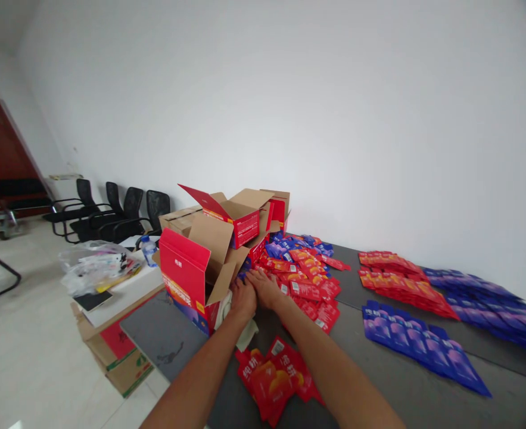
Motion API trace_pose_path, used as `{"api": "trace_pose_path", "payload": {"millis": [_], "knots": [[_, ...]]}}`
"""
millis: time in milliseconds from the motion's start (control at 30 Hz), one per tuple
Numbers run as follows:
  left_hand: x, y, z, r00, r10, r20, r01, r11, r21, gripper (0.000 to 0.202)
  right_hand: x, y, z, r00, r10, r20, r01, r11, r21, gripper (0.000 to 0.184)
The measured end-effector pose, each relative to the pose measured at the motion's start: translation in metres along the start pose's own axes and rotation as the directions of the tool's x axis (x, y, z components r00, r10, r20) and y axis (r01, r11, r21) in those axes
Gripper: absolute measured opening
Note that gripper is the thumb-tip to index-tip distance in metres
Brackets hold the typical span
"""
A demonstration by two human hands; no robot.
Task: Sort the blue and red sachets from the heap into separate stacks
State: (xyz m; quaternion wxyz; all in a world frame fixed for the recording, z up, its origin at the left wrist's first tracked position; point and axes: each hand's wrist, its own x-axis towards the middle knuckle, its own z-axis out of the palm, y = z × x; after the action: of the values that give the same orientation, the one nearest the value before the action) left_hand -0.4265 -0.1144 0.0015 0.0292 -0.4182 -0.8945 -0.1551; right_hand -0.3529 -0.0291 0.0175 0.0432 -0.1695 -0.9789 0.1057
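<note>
Both my arms reach forward over a dark grey table (392,381). My left hand (243,298) rests by the flap of an open red cardboard box (191,275); its fingers curl down and I cannot see whether they hold anything. My right hand (265,286) lies flat, fingers stretched out, on the near edge of a loose pile of red and blue flat packets (307,268). A small heap of red packets (276,375) lies between my forearms, close to me. A pale cloth (247,336) shows under my left wrist.
More open red boxes (240,217) stand behind the first. Rows of red packets (401,280) and blue packets (423,345) lie fanned out to the right. Left of the table are cartons (120,357), a plastic bag (95,268), a water bottle (148,250) and black chairs (120,211).
</note>
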Motion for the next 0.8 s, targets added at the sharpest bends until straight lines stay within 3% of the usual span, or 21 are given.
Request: {"api": "trace_pose_path", "payload": {"millis": [167,567,700,800], "knots": [[-0.001,0.004,0.007,0.995,-0.091,0.049,0.082,0.984,0.158,0.055,0.005,0.007,0.001,0.998,-0.023,0.055,0.026,0.999,-0.043,0.076],[-0.027,0.020,0.005,0.992,0.016,0.128,-0.029,0.994,0.103,0.049,-0.031,0.018,-0.006,0.997,0.019,0.076,-0.010,0.994,-0.108,0.071],[-0.036,0.027,0.001,0.991,0.079,0.107,-0.084,0.995,0.047,0.038,-0.041,0.019,-0.012,1.000,0.028,0.008,-0.027,0.993,-0.112,0.060],[-0.032,0.030,-0.003,0.998,0.028,0.048,-0.029,0.999,0.026,0.037,-0.045,0.019,-0.014,0.996,0.045,-0.078,-0.051,0.995,-0.083,0.045]]}}
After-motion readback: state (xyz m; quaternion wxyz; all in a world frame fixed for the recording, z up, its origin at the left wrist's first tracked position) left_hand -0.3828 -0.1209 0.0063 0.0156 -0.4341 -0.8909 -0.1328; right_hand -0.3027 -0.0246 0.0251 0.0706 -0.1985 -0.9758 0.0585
